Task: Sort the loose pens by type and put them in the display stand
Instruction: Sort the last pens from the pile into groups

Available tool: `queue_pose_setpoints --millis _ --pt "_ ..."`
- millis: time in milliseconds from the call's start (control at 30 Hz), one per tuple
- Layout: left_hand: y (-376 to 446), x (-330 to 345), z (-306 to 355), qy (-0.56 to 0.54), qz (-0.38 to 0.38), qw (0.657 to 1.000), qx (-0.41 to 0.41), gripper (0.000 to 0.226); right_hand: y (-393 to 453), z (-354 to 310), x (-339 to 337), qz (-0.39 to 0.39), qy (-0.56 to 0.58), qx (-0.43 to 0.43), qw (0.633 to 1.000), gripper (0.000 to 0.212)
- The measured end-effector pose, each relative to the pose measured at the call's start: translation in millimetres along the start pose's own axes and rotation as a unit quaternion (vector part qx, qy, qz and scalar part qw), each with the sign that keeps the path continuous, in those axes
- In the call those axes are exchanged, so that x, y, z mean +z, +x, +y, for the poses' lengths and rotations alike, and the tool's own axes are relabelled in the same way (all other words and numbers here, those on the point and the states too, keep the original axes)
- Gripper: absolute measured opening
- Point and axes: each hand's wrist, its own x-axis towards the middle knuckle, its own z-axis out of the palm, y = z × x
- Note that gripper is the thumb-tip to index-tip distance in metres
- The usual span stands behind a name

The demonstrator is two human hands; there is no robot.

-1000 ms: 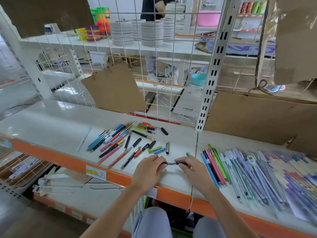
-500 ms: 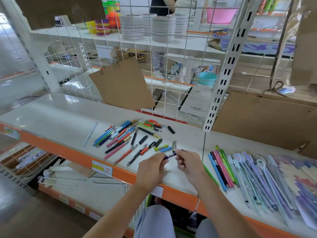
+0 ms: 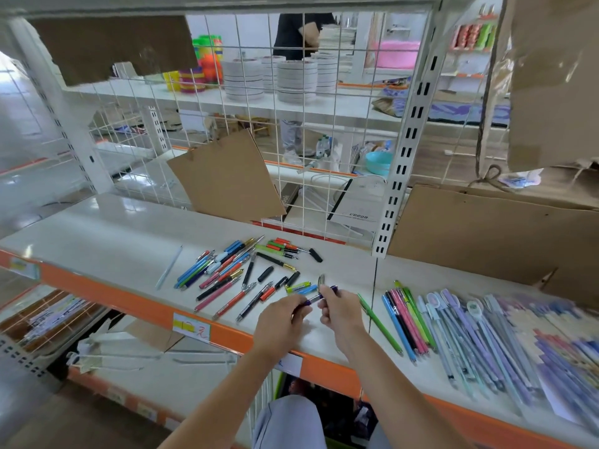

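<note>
A dark purple pen [image 3: 319, 297] with a silvery middle is held above the shelf [image 3: 113, 241], tilted, its far end higher. The loose pens [image 3: 233, 270] lie flat in a scattered heap on the shelf beyond and left of the purple pen: blue, red, pink, black and green barrels, most slanting the same way. Right of the purple pen a green pen [image 3: 379, 324] lies alone, then a sorted row [image 3: 408, 319] side by side.

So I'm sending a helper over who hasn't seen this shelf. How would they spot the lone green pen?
Start at the white shelf with the orange front edge. Right of the right hand lies the green pen, slanted, apart from the row of pens further right.
</note>
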Motion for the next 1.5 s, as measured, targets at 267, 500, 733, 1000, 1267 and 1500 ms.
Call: queue_pose_setpoints --millis 267,500,733,1000,1267,1500 --pt "-2.1 1.8 2.9 -0.001 -0.057 0.998 0.014 0.023 3.5 -30.3 -12.5 -0.034 -0.167 -0.119 0.978 0.012" --pt "-1.6 0.7 4.1 0.009 -0.073 0.997 0.002 0.035 16.0 -29.6 -43.2 0.02 -0.371 -0.169 0.913 0.019" --pt "-0.3 6.2 1.3 0.053 -0.05 0.997 0.025 0.024 12.7 -23.4 -42.6 -0.027 -0.613 -0.166 0.772 0.019" --pt "0.2 8.2 -0.2 0.047 -0.038 0.998 0.015 0.022 13.5 -11.3 -67.0 0.028 -0.632 -0.147 0.76 0.032" --pt "0.3 5.8 1.9 0.056 -0.029 0.998 -0.001 0.023 2.4 -18.1 -56.6 0.036 -0.636 -0.159 0.754 0.033" --pt "-0.2 -30.7 -27.2 0.062 0.037 0.995 -0.064 0.018 -9.8 7.5 12.6 -0.112 -0.607 -0.255 0.744 0.026"
